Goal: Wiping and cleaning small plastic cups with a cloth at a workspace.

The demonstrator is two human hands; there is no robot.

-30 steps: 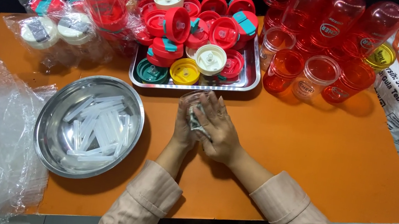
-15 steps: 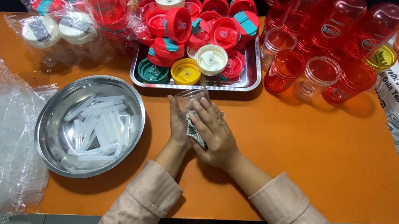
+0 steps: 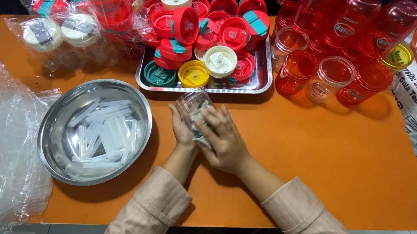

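Both hands shifted slightly leftward since the earlier frame, left hand (image 3: 182,129) and right hand (image 3: 224,143) each with grip closed around a small clear packet (image 3: 194,110), held just above the orange counter (image 3: 326,153), near the steel tray (image 3: 260,80) of coloured lids, steel bowl (image 3: 56,131) of clear strips at left.

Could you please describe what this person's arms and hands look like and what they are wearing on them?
Both arms wear long, loose beige sleeves with buttoned-style cuffs that end at the wrists. The left hand and right hand are bare: no gloves, and no rings, watch or bracelet show in this view.
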